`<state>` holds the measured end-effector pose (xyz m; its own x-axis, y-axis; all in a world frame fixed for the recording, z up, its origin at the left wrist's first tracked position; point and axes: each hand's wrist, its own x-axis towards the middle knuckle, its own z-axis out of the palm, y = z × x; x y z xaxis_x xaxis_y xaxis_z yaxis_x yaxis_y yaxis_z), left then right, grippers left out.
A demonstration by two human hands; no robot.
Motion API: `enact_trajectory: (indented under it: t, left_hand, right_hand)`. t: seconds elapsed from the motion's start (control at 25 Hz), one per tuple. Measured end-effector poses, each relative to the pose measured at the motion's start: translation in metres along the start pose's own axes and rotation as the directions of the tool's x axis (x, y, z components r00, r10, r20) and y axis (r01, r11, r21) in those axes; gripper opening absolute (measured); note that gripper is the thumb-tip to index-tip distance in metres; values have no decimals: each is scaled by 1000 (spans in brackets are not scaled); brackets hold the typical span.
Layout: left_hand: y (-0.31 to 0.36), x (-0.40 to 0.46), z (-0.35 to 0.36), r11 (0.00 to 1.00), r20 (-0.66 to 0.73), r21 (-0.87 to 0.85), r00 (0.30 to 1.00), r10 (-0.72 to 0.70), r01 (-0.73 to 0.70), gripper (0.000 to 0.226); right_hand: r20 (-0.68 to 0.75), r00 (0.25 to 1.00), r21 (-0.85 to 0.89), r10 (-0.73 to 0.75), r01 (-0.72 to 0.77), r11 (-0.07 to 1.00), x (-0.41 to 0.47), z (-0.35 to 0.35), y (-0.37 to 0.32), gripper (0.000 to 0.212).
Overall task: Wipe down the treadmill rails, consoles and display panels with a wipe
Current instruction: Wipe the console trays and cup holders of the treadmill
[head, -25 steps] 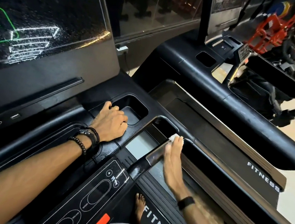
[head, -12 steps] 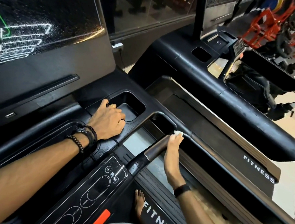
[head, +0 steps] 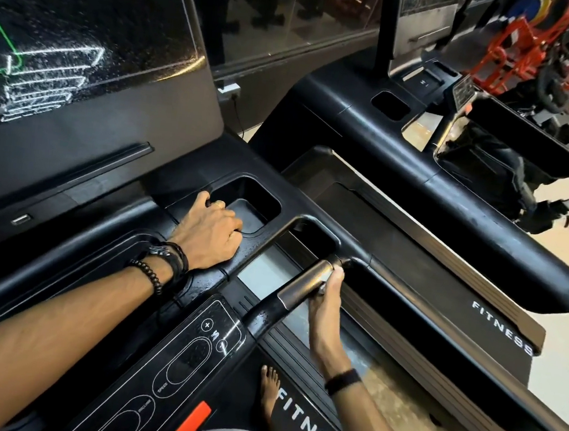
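My right hand (head: 327, 301) reaches up from below and curls round the silver grip section of the treadmill's handlebar (head: 301, 284). The white wipe is pressed between fingers and bar, and only a pale sliver of it (head: 322, 289) shows. My left hand (head: 211, 233), with bracelets at the wrist, sits on the black console, its fingers curled over the rim of the cup holder (head: 267, 203). The speed and incline control panel (head: 191, 355) lies below my left forearm. The display panel (head: 68, 41) at the upper left is speckled with droplets. The black right side rail (head: 406, 305) runs past my right hand.
A second black treadmill (head: 448, 209) stands close on the right, its belt deck marked FITNESS (head: 503, 327). Red gym equipment (head: 517, 50) stands at the far right. My bare foot (head: 269, 392) stands on the belt deck below the console. A glass wall runs behind the machines.
My right hand slid from the handlebar's top end down and under its silver grip, so the wipe is now mostly hidden. My left hand stayed on the cup holder rim.
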<state>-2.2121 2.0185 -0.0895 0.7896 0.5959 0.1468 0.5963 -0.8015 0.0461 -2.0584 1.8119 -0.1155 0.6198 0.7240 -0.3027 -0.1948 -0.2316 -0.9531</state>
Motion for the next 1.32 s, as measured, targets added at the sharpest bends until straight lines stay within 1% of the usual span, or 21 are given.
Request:
enact_trajectory:
  t: [0.08, 0.16, 0.2, 0.24, 0.32, 0.36, 0.4, 0.44, 0.48, 0.52, 0.56, 0.6, 0.64, 0.68, 0.76, 0.84, 0.92, 1.04, 1.16, 1.24, 1.32]
  left_hand:
    - [1, 0, -1, 1000, -8, 3, 1000, 2, -2, 59]
    - [2, 0, -1, 1000, -27, 5, 1000, 0, 0, 58]
    - [1, -1, -1, 1000, -29, 7, 1000, -2, 2, 58]
    - [1, -1, -1, 1000, -25, 6, 1000, -5, 5, 58]
    - [3, -1, -1, 1000, -22, -4, 1000, -12, 12, 59]
    - [3, 0, -2, 1000, -22, -7, 1000, -14, 14, 59]
    - [3, -1, -2, 1000, -14, -6, 1000, -14, 14, 59]
    - [2, -1, -3, 1000, -6, -4, 1000, -13, 13, 59]
    - [2, -1, -2, 1000, -4, -4, 1000, -12, 12, 59]
    - [2, -1, -2, 1000, -8, -4, 1000, -11, 11, 59]
    - [3, 0, -2, 1000, -11, -7, 1000, -14, 14, 59]
    - [3, 0, -2, 1000, -11, -13, 1000, -21, 21, 60]
    - [3, -1, -3, 999, -10, -18, 999, -31, 30, 61]
    - [3, -1, -3, 999, -7, -23, 999, -38, 37, 62]
    - [4, -1, -4, 999, 3, -34, 999, -41, 41, 63]
    - [4, -1, -4, 998, 6, -48, 999, -41, 41, 63]
    - [3, 1, -5, 998, 5, -53, 999, -41, 41, 62]
    - [3, 1, -4, 998, 10, -46, 999, -38, 38, 62]
    - [4, -2, -3, 996, 4, -74, 999, -40, 40, 61]
    - [1, -5, -1, 992, -10, -113, 999, -52, 50, 56]
    - [-2, -9, 0, 987, -22, -150, 998, -57, 53, 48]
  right_hand:
    - [-45, 999, -17, 2, -3, 1000, 14, 1, -4, 90]
    - [-37, 999, -61, 0, -2, 998, 14, 6, 14, 65]
    - [-5, 999, -100, 43, -43, 994, 4, 10, 20, 58]
    - [11, 998, -119, 63, -61, 991, 0, 12, 27, 55]
    - [88, 996, -177, 22, -6, 984, -28, 16, 21, 55]
    - [143, 990, -187, -4, 31, 982, -36, 18, 10, 56]
    - [172, 985, -142, -15, 40, 989, -35, 18, 1, 59]
    - [136, 990, -127, -23, 40, 991, -26, 16, -13, 70]
    - [21, 998, -137, -52, 54, 989, -10, 11, -15, 92]
    - [-53, 996, -99, -66, 61, 993, 3, 9, -27, 113]
    - [-90, 995, -116, -47, 37, 993, 9, 5, -38, 120]
    - [-58, 996, -136, -63, 55, 989, 3, 6, -42, 111]
    - [-30, 998, -123, -53, 49, 991, -3, 14, -41, 84]
    - [34, 999, -146, -42, 46, 988, -27, 21, -39, 87]
    - [164, 986, -188, -16, 47, 981, -84, 37, -26, 105]
    - [313, 943, -398, -109, 235, 887, -109, 33, -6, 92]
    - [347, 919, -495, -189, 351, 795, -85, 15, 3, 83]
    - [244, 925, -665, -293, 379, 643, -13, -9, -6, 77]
    - [187, 929, -768, -319, 341, 542, 25, -12, -26, 74]
    - [312, 888, -753, -338, 448, 481, 2, 5, -36, 73]
    - [499, 798, -660, -337, 602, 450, -42, 21, -33, 68]
